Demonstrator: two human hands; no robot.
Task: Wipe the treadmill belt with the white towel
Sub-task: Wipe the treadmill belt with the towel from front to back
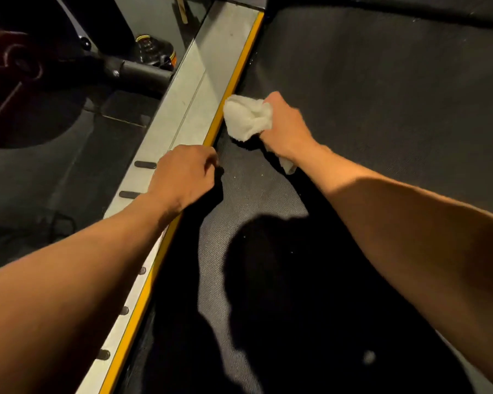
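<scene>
Both my hands are at the belt's left edge. My right hand (286,129) grips the bunched white towel (246,118), which lies on the treadmill belt (382,95) against the yellow strip (239,69). My left hand (182,174) rests on the silver side rail (182,95), fingers bent over its edge; whether they grip it, I cannot tell. Beyond the rail sits a dark machine base (143,72).

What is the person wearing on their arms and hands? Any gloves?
No gloves. The left hand and right hand are bare, and so are the left forearm and right forearm: no sleeves show. No watch or band at either wrist. The fingers are mostly hidden, so rings cannot be ruled out.
</scene>
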